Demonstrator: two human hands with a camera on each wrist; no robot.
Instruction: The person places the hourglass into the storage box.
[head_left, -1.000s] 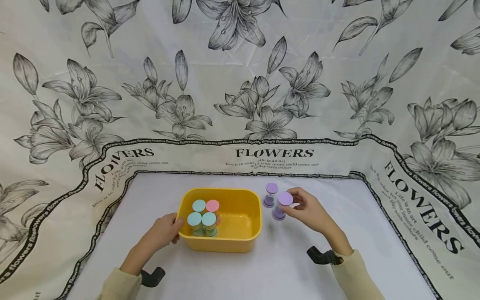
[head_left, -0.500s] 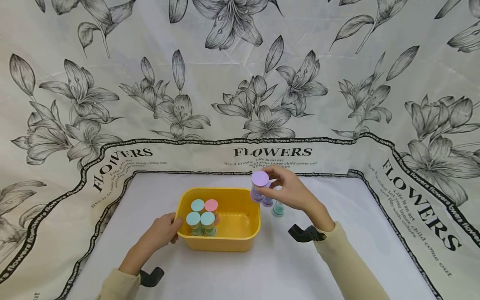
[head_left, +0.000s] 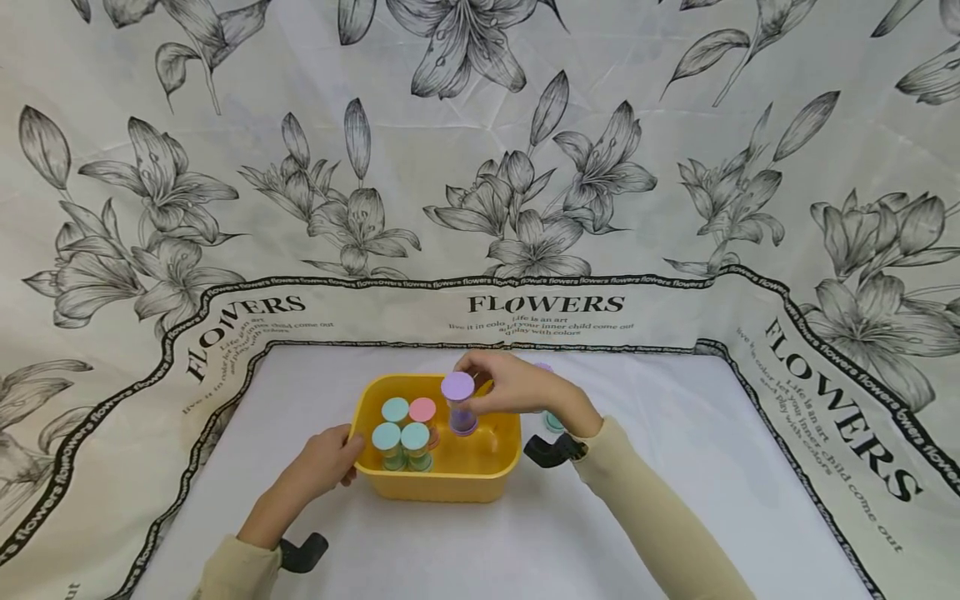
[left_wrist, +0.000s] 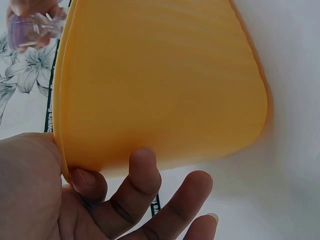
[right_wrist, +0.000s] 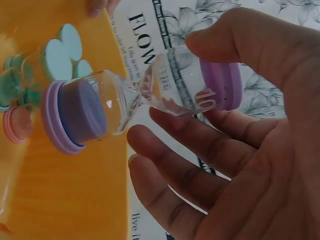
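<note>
My right hand (head_left: 517, 385) pinches a purple-capped sand timer (head_left: 457, 387) near its top, thumb on one side and fingers on the other. The timer is upright over the inside of the yellow plastic bin (head_left: 442, 490). In the right wrist view its clear waist and purple sand (right_wrist: 87, 110) show. My left hand (head_left: 324, 462) grips the bin's left rim, thumb over the edge and fingers against the outer wall (left_wrist: 160, 90). Inside the bin, at its left, stand several mint-capped sand timers (head_left: 387, 437) and a pink-capped sand timer (head_left: 422, 411).
Behind my right wrist, a mint sand timer (head_left: 553, 423) and another purple-capped timer (head_left: 544, 367) stand on the white tabletop (head_left: 420, 550), both partly hidden. A flower-print cloth (head_left: 375, 312) rises at the back and sides.
My right hand has lifted the purple sand timer from the table on the right and carried it left over the bin. My left hand stays on the rim.
</note>
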